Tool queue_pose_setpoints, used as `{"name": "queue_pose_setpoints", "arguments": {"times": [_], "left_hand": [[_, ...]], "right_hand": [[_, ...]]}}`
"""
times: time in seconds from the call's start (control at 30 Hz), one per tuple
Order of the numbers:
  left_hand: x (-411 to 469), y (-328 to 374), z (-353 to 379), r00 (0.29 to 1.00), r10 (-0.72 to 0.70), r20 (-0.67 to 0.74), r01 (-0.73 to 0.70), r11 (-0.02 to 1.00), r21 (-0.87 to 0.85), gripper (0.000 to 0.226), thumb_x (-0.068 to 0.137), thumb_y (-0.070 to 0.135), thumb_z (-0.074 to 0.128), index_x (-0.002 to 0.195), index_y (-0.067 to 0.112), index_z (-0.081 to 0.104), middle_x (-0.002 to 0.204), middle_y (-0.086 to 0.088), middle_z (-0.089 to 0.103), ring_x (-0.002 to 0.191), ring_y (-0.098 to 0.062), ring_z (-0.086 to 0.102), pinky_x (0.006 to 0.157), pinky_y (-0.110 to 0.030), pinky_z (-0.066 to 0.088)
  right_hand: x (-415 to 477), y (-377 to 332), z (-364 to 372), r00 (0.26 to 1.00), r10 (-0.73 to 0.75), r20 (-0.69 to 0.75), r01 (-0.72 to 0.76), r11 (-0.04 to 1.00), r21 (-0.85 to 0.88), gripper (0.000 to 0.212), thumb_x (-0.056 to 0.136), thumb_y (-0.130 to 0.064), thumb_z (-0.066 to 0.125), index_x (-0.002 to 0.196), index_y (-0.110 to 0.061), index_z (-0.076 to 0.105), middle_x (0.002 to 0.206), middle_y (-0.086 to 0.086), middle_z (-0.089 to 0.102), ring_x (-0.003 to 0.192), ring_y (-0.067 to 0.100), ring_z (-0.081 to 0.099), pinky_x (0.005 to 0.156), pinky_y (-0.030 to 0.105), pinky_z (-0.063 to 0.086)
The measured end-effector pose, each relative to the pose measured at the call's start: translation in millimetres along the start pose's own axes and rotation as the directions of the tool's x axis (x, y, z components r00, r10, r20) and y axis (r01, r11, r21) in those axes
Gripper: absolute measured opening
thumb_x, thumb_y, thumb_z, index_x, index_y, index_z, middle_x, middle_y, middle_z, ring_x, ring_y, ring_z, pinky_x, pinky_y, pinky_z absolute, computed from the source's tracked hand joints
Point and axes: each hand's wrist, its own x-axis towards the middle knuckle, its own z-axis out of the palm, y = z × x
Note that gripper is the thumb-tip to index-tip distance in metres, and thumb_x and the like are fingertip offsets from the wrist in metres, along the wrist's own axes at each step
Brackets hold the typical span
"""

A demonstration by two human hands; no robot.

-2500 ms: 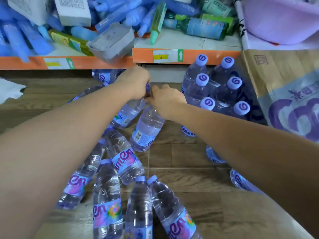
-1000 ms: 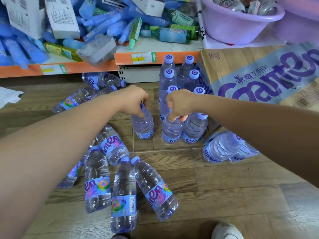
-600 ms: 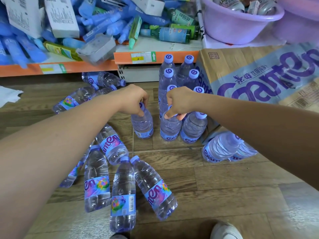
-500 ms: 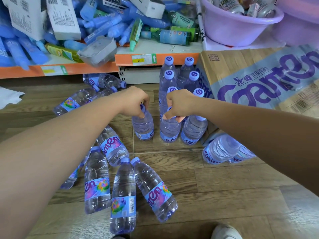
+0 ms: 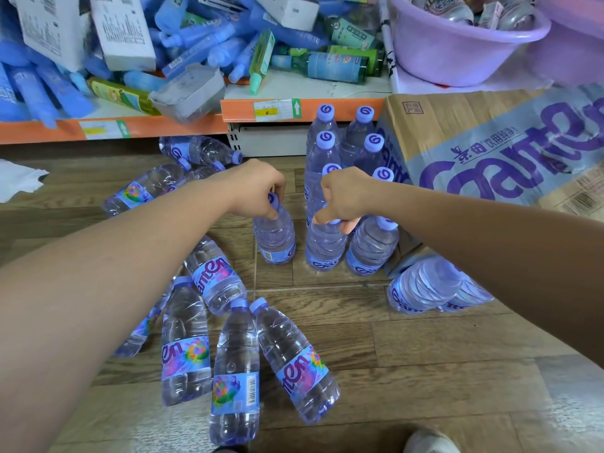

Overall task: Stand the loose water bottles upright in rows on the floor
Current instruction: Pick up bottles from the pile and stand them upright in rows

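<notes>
Floor: wood-look planks, below an orange-edged shelf; printed carton at right.

Standing bottles: paired rows against the carton, caps up.

Left hand: fingers curled over the cap of an upright bottle, set apart at the left of the front row.

Right hand: fingers pinch the cap of a second upright bottle, just beside a standing neighbour.

Change: moments ago both bottles lay flat, gripped at the necks; now they stand, and over the last second they have barely moved. Judgement: placement near done, release outstanding.

Loose stock: lying bottles near the viewer, more at the back left, two by the carton. Much remains.

Obscured: both gripped caps; the row behind the right hand, so count uncertain; one bottle under the left forearm; a shoe cut by the frame edge.
</notes>
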Motion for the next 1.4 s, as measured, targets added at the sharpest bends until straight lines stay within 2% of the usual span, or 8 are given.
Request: {"name": "queue_pose_setpoints", "arguments": {"times": [0.13, 0.43, 0.6, 0.73, 0.93, 1.07, 1.17, 1.4], "left_hand": [[0.7, 1.2, -0.1, 1.0, -0.002, -0.009, 0.002, 1.0, -0.009, 0.026, 0.076, 0.029, 0.074, 0.096, 0.016, 0.065, 0.093, 0.0, 0.051, 0.09, -0.017, 0.048, 0.077, -0.034, 0.049], [0.8, 0.7, 1.2, 1.0, -0.003, -0.013, 0.003, 1.0, -0.005, 0.025, 0.074, 0.028, 0.074, 0.094, 0.017, 0.065, 0.091, 0.0, 0.052, 0.091, -0.02, 0.053, 0.081, -0.04, 0.052], [5.5, -0.7, -1.3, 0.999, 0.023, -0.022, -0.023, 1.0, 0.003, 0.023, 0.076, 0.026, 0.072, 0.096, 0.018, 0.066, 0.098, -0.003, 0.059, 0.095, -0.022, 0.057, 0.085, -0.041, 0.051], [11.7, -7.8, -3.1, 0.998, 0.023, -0.06, -0.024, 1.0, -0.006, 0.023, 0.074, 0.022, 0.072, 0.096, 0.017, 0.067, 0.096, -0.005, 0.063, 0.094, -0.025, 0.059, 0.085, -0.039, 0.051], [17.8, -6.4, -1.1, 0.997, 0.026, -0.071, -0.026, 1.0, 0.002, 0.022, 0.075, 0.02, 0.072, 0.096, 0.017, 0.067, 0.099, -0.006, 0.063, 0.096, -0.025, 0.058, 0.086, -0.039, 0.051], [16.9, -2.3, -1.9, 0.997, 0.041, -0.058, -0.04, 0.999, 0.029, 0.019, 0.076, 0.02, 0.07, 0.094, 0.017, 0.065, 0.091, 0.001, 0.053, 0.096, -0.024, 0.056, 0.086, -0.041, 0.05], [15.3, -1.2, -1.8, 0.998, 0.04, -0.051, -0.039, 0.999, 0.028, 0.02, 0.077, 0.021, 0.07, 0.095, 0.017, 0.065, 0.091, 0.002, 0.051, 0.096, -0.023, 0.056, 0.086, -0.04, 0.05], [13.6, -3.1, -0.3, 0.998, 0.019, -0.057, -0.017, 0.999, 0.033, 0.025, 0.077, 0.023, 0.071, 0.1, 0.017, 0.064, 0.094, 0.0, 0.05, 0.098, -0.025, 0.055, 0.087, -0.041, 0.05]], "right_hand": [[6.1, 1.0, 3.6, 0.999, 0.028, -0.029, -0.029, 0.999, -0.029, 0.024, 0.087, -0.032, 0.055, 0.077, -0.013, 0.043, 0.025, -0.004, 0.048, 0.058, 0.016, 0.057, 0.052, 0.021, 0.035], [17.5, 8.6, 8.7, 0.995, 0.011, -0.097, -0.009, 1.0, 0.026, 0.044, 0.081, -0.042, 0.064, 0.058, -0.015, 0.037, 0.025, -0.003, 0.048, 0.039, 0.013, 0.054, 0.047, 0.021, 0.034], [13.8, 5.1, -6.1, 0.998, 0.026, 0.061, -0.028, 0.999, 0.031, 0.053, 0.075, -0.056, 0.068, 0.06, -0.013, 0.042, 0.034, -0.003, 0.053, 0.041, 0.011, 0.061, 0.058, 0.023, 0.05], [0.1, 11.6, -31.0, 0.98, 0.095, 0.176, -0.044, 0.961, -0.272, 0.053, 0.068, -0.061, 0.072, 0.067, -0.012, 0.052, 0.059, 0.001, 0.055, 0.057, 0.018, 0.056, 0.059, 0.025, 0.045], [-19.9, 6.0, -33.4, 0.926, 0.285, 0.247, -0.041, 0.727, -0.686, 0.038, 0.08, -0.048, 0.068, 0.081, -0.018, 0.045, 0.075, -0.003, 0.046, 0.068, 0.02, 0.049, 0.058, 0.025, 0.039], [-20.2, 6.8, -19.3, 0.95, 0.228, 0.214, 0.004, 0.676, -0.737, 0.029, 0.088, -0.032, 0.061, 0.069, -0.014, 0.047, 0.048, -0.001, 0.046, 0.049, 0.013, 0.037, 0.044, 0.02, 0.032], [-22.3, 17.8, -19.4, 0.982, 0.15, 0.117, -0.035, 0.748, -0.663, 0.015, 0.081, -0.018, 0.064, 0.081, -0.012, 0.05, 0.06, -0.001, 0.04, 0.041, 0.012, 0.034, 0.027, 0.014, 0.026], [-27.7, 19.3, -17.8, 0.992, 0.122, 0.042, -0.084, 0.855, -0.513, 0.018, 0.081, -0.02, 0.068, 0.091, -0.008, 0.06, 0.066, 0.001, 0.043, 0.047, 0.013, 0.04, 0.041, 0.019, 0.034]]}}
